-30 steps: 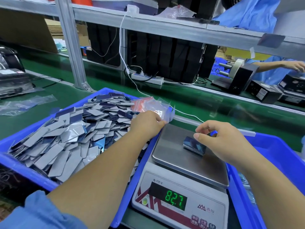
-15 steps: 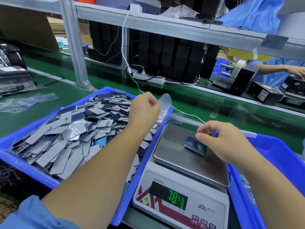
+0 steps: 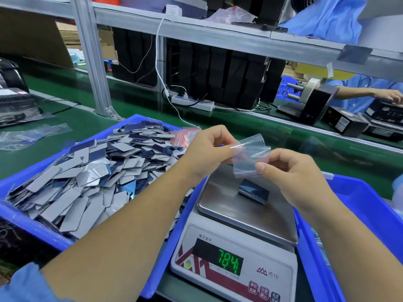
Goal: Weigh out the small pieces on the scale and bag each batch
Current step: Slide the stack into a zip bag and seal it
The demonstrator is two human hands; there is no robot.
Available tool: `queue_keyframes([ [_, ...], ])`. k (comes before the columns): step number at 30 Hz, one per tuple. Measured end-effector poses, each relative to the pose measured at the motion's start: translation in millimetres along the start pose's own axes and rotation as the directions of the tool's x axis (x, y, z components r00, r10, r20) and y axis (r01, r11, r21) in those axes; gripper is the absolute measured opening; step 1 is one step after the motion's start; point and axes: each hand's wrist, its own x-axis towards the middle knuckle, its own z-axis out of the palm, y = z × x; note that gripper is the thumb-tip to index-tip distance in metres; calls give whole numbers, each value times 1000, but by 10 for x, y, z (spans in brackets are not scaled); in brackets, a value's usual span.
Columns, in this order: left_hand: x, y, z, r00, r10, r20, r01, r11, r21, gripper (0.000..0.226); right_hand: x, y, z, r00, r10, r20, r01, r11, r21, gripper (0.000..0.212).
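A small clear bag [image 3: 250, 156] is pinched between the left hand [image 3: 209, 153] and the right hand [image 3: 294, 173] above the scale [image 3: 239, 232]. A stack of pieces [image 3: 254, 190] lies on its pan, long axis running left to right, tilted slightly down-right.

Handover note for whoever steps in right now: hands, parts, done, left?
Left hand and right hand both pinch one small clear bag above the scale.
Small stack of pieces sits on the scale pan; display reads 78.4.
Loose pieces fill the blue bin on the left; spare bags lie at its far edge.
Done: batch weighed.
Left: open the bag, put the stack in, seal it, weigh the next batch.
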Motion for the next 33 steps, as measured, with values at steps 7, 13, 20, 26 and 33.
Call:
queue_keyframes([
  [7, 53, -66, -8, 988, -18, -153, 37, 991, 125, 25, 21, 9, -5, 998, 67, -18, -66, 996, 65, 18],
  [13, 56, -68, -41, 978, -45, -204, 91, 970, 224, 25, 15, 7, 3, 986, 164, -39, -159, 982, 104, 19],
  [20, 108, -52, -348, 855, 60, -515, 290, 768, 571, 28, 26, 28, -27, 973, 206, -101, -207, 978, -2, 17],
  [26, 138, -122, -462, 852, -150, -501, 508, 468, 723, 44, 15, 26, -4, 974, 210, -86, -212, 977, -15, 16],
  [33, 55, -28, -127, 989, -64, -136, 141, 707, 693, 19, 21, -10, -6, 981, 130, -146, -136, 990, -37, 15],
])
